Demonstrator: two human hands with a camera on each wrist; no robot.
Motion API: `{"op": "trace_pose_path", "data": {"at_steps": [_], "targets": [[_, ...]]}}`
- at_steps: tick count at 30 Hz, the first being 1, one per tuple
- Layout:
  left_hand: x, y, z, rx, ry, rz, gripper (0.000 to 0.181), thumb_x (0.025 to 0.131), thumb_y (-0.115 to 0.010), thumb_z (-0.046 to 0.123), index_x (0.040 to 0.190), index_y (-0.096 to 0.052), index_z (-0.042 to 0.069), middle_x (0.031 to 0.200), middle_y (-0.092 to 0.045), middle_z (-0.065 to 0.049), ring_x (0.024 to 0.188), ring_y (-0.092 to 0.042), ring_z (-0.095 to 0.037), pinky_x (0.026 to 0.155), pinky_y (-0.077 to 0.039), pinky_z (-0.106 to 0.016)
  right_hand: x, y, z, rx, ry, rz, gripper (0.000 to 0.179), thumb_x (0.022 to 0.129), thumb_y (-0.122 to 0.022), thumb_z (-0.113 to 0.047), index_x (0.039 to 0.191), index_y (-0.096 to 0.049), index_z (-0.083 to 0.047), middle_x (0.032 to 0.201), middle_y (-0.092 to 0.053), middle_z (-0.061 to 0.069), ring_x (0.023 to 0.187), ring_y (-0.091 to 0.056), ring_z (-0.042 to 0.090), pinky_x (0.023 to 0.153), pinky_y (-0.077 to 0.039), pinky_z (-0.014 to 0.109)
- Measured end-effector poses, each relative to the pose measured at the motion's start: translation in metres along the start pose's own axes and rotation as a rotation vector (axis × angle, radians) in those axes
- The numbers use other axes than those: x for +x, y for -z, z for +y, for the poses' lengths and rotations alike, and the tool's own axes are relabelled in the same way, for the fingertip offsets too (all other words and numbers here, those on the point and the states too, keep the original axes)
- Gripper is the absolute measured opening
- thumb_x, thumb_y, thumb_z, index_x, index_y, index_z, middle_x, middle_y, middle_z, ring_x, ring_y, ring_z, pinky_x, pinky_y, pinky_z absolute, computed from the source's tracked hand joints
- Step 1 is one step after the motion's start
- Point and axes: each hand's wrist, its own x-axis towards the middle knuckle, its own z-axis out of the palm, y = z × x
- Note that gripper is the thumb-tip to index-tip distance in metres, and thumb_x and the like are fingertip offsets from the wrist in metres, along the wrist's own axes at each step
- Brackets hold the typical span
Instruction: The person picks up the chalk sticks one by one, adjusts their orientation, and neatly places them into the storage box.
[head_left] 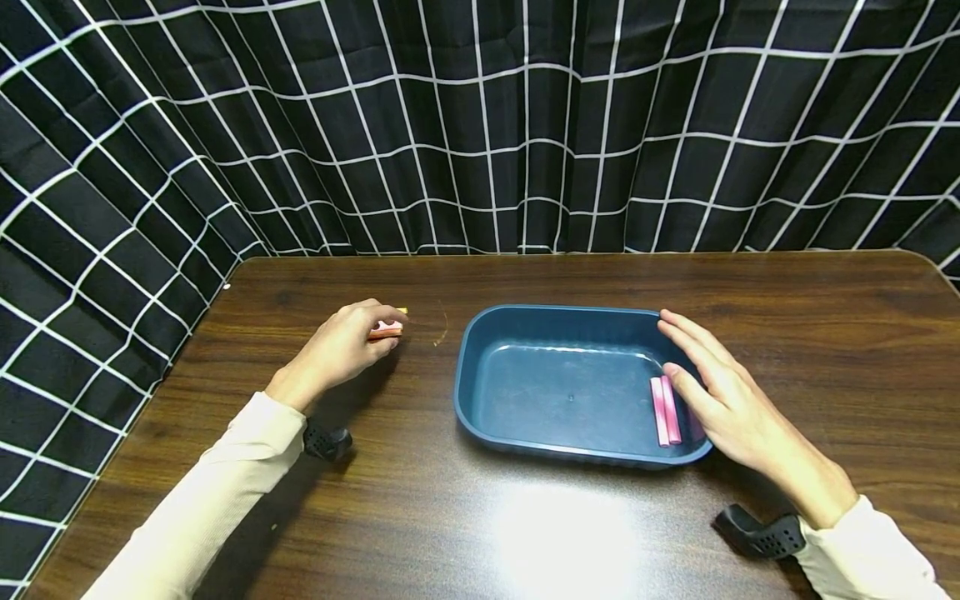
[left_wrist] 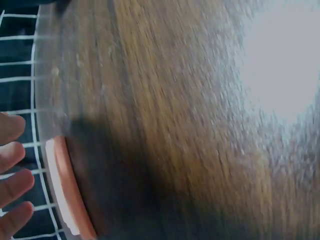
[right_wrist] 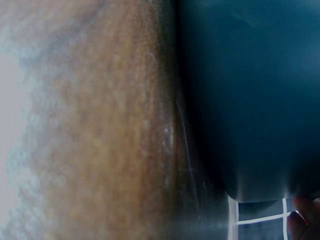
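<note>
Left wrist view: left hand point(head_left: 341, 343), fingers parted, clear of orange stick point(left_wrist: 73, 187); likely pickup step. Right hand point(head_left: 723, 408), fingers straight, at bin point(head_left: 562, 452). Next, presumably: pinch.

Two sticks point(head_left: 660, 412) in tray point(head_left: 540, 417), right end; tray on table point(head_left: 405, 500); curtain point(head_left: 495, 125) behind.

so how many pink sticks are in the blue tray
2: the left pink stick and right pink stick lie side by side at the right end of the blue tray; the right hand may hide more.
</note>
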Motion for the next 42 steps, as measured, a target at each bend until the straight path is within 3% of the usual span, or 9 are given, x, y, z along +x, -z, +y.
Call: {"op": "trace_pose_path", "data": {"at_steps": [4,6,8,11,14,21,33,42], "targets": [[0.000,-0.001,-0.005,0.043,0.031,-0.023,0.024,0.089,-0.072,0.010,0.113,-0.071,0.006,0.101,-0.071,-0.013,0.091,-0.067,-0.029,0.080,-0.053,-0.045,0.000,0.000,0.001,-0.002,0.021,0.018,0.051,0.099,-0.053,-0.010,0.149,-0.041,-0.003,0.156,-0.036,0.019,0.148,-0.029,0.006,0.109,-0.012,0.002],[0.000,-0.001,-0.007,0.050,0.050,-0.036,0.023,0.088,-0.072,0.010,0.111,-0.072,0.006,0.099,-0.071,-0.014,0.091,-0.068,-0.029,0.080,-0.053,-0.045,0.001,0.000,0.002,-0.002,0.034,0.027,0.050,0.099,-0.053,-0.009,0.148,-0.042,-0.002,0.155,-0.037,0.019,0.146,-0.026,-0.003,0.109,-0.013,0.002],[0.000,-0.001,-0.009,0.062,0.058,-0.046,0.023,0.087,-0.072,0.008,0.110,-0.072,0.007,0.098,-0.072,-0.013,0.091,-0.068,-0.029,0.080,-0.053,-0.047,0.001,0.000,0.002,-0.004,0.034,0.026,0.050,0.099,-0.053,-0.009,0.148,-0.042,-0.002,0.155,-0.037,0.019,0.147,-0.028,0.001,0.109,-0.013,0.002],[-0.001,0.000,-0.011,0.089,0.081,-0.069,0.023,0.086,-0.072,0.007,0.109,-0.072,0.006,0.097,-0.072,-0.013,0.089,-0.067,-0.028,0.079,-0.052,-0.047,0.001,0.000,0.001,-0.008,0.019,0.013,0.050,0.100,-0.052,-0.010,0.148,-0.041,-0.002,0.156,-0.036,0.019,0.147,-0.032,0.021,0.109,-0.012,0.002],[-0.002,-0.001,-0.014,0.114,0.107,-0.095,0.021,0.086,-0.070,0.006,0.107,-0.072,0.006,0.094,-0.070,-0.011,0.084,-0.064,-0.025,0.076,-0.051,-0.046,0.000,0.001,0.001,-0.010,0.009,0.004,0.051,0.100,-0.053,-0.011,0.149,-0.040,-0.003,0.157,-0.035,0.018,0.146,-0.033,0.029,0.109,-0.012,0.002],[-0.004,-0.005,-0.018,0.170,0.115,-0.110,0.020,0.084,-0.071,0.005,0.104,-0.073,0.008,0.091,-0.068,-0.008,0.082,-0.062,-0.024,0.073,-0.051,-0.044,0.000,0.001,0.001,-0.009,0.036,0.017,0.050,0.100,-0.052,-0.010,0.148,-0.041,-0.002,0.155,-0.037,0.018,0.145,-0.027,-0.004,0.109,-0.012,0.001],[-0.005,-0.009,-0.025,0.077,-0.029,-0.109,0.017,0.081,-0.074,-0.003,0.093,-0.074,0.009,0.076,-0.062,0.000,0.072,-0.057,-0.018,0.068,-0.048,-0.036,0.000,0.000,0.001,-0.010,0.037,0.024,0.049,0.101,-0.052,-0.010,0.148,-0.041,-0.001,0.155,-0.037,0.018,0.143,-0.026,-0.009,0.109,-0.013,0.001],[-0.002,-0.007,-0.021,0.054,-0.045,-0.125,0.014,0.083,-0.069,-0.004,0.093,-0.074,0.006,0.084,-0.073,-0.003,0.078,-0.063,-0.019,0.074,-0.052,-0.039,0.001,0.000,0.001,0.002,0.045,0.030,0.049,0.100,-0.051,-0.009,0.147,-0.042,0.000,0.155,-0.038,0.019,0.141,-0.023,-0.014,0.109,-0.013,0.001]]}}
